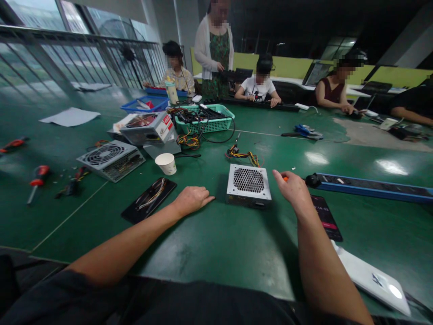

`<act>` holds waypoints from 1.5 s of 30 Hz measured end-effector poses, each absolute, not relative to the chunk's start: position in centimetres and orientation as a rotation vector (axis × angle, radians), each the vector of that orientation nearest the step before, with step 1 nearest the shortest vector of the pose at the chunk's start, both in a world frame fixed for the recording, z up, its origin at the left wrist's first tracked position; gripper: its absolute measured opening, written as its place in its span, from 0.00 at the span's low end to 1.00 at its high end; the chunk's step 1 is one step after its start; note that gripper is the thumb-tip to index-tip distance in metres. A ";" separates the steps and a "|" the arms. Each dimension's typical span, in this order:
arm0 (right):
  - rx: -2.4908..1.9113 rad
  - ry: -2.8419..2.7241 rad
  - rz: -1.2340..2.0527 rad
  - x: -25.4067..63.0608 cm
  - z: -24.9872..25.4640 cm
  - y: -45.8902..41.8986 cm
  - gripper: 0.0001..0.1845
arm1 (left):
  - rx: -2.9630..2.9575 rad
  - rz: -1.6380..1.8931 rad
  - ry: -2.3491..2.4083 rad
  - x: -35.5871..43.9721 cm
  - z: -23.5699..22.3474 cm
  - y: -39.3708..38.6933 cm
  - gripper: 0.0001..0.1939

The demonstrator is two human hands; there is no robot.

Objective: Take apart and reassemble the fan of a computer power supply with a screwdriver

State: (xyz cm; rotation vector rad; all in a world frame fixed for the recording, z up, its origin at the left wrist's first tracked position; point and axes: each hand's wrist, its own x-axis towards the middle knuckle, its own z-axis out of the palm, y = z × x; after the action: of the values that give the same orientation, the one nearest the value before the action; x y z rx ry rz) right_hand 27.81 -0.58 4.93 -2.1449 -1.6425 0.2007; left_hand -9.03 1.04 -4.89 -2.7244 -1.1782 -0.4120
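Note:
A grey metal computer power supply (249, 184) with a honeycomb grille on top sits on the green table between my hands. Its bundle of yellow, black and red wires (248, 156) trails out behind it. My left hand (193, 200) rests to its left, apart from it, fingers curled and thumb side pressed together; a tiny dark bit shows at the fingertips. Just right of the power supply, my right hand (293, 187) is closed around an orange object (286, 179), mostly hidden, with the thumb raised.
Left stand stacked power supplies (149, 128), another power supply (111, 158), a paper cup (165, 163), a black tray with wires (149, 200) and a red screwdriver (39, 177). A green basket (209, 122) holds cables. Right lie a phone (326, 217) and blue power strip (372, 187). People sit opposite.

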 end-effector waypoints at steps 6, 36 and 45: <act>-2.141 -1.662 0.220 27.6 5.1 -0.7 0.31 | -2.675 -0.406 -1.250 -9.0 -5.1 0.5 0.24; -2.099 -1.684 0.175 27.5 4.1 -0.7 0.30 | -2.829 -0.430 -0.805 -9.3 -4.8 1.5 0.19; -2.093 -1.681 0.171 27.7 4.3 -0.8 0.31 | -2.948 -0.349 -1.004 -10.2 -4.3 0.9 0.18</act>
State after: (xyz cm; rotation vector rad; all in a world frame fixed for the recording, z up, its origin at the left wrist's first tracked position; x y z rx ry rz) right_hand 27.70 -0.85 4.33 -2.0933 -1.6805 0.1711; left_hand -10.23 0.94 -4.29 -2.9480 -1.0043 -0.3494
